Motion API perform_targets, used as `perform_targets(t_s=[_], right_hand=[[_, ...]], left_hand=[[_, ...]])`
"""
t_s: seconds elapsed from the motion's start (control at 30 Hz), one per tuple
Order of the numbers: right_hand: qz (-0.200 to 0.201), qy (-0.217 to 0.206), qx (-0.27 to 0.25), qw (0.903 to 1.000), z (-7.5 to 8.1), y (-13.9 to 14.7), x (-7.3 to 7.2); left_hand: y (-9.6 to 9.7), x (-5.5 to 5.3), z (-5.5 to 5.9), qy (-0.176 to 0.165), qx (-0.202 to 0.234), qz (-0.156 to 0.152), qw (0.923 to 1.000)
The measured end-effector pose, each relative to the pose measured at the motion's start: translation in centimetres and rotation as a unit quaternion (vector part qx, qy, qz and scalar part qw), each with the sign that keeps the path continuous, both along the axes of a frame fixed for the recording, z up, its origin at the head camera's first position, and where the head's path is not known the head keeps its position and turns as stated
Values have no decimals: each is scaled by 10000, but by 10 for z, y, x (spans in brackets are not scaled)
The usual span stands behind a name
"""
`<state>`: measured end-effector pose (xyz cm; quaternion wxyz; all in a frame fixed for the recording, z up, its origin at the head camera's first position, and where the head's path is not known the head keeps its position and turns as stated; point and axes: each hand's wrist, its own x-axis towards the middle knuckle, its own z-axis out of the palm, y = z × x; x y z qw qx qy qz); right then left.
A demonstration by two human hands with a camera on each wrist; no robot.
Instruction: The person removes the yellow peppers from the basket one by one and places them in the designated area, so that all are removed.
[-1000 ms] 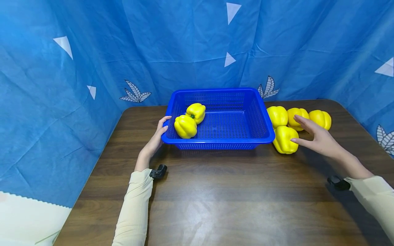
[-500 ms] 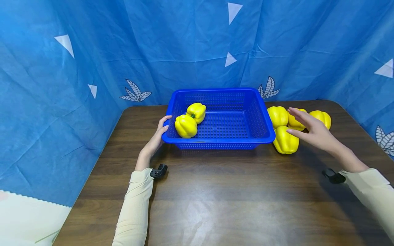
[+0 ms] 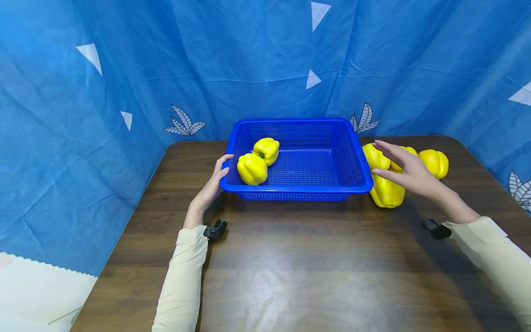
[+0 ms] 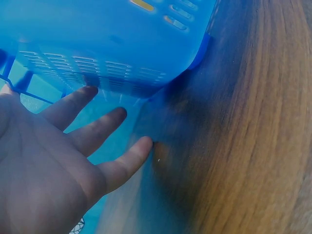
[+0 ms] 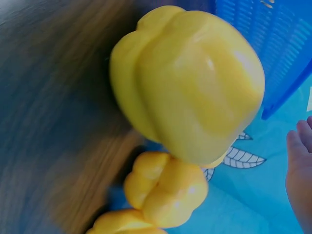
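A blue cloth [image 3: 265, 50] printed with white triangles and leaf drawings hangs behind a dark brown wooden desk [image 3: 286, 258]; at the lower left my arm comes in, wearing a cream sleeve [image 3: 178, 281] and a black wristband [image 3: 215, 229]; my left grip [image 3: 210, 187] is at the left rim of a blue plastic basket [image 3: 298, 189], thumb and one finger laid on the edge, the other three straight and spread loosely outside its slotted wall, with no curl around it.

The basket stands on the desk with a long side toward me; inside, at its left end, lie two yellow peppers close together, a nearer pepper [image 3: 252, 169] and a farther pepper [image 3: 267, 150] just behind it.

Just beside the basket's right side four more yellow peppers sit on the desk in a cluster; a front pepper [image 3: 388, 192] is closest to me; behind it are a back pepper [image 3: 374, 157] and a middle pepper [image 3: 410, 150], both partly hidden by my right grip [image 3: 408, 171]; this grip is wide apart, thumb well away from the straight fingers, holding nothing, above the cluster with its fingertips pointing toward the basket; farthest right is an end pepper [image 3: 434, 163], also on the desk.
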<state>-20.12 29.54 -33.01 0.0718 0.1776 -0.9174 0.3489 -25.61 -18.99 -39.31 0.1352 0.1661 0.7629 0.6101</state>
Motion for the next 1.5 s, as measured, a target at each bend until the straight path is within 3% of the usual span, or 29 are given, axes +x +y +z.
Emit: perform_targets(t_s=[0.2,0.53,1.5], right_hand=[[147,31,47,9999,4,-12,-7],[358,-324,-10,9988,14,-36,-18],[1125,-546,-44,9921,12,-99,-47]], left_hand=[[0,0,0,16,7,-4,10000],[1,0,1,-65,21,-27,10000],[0,2,2,-56,21,-30,10000]])
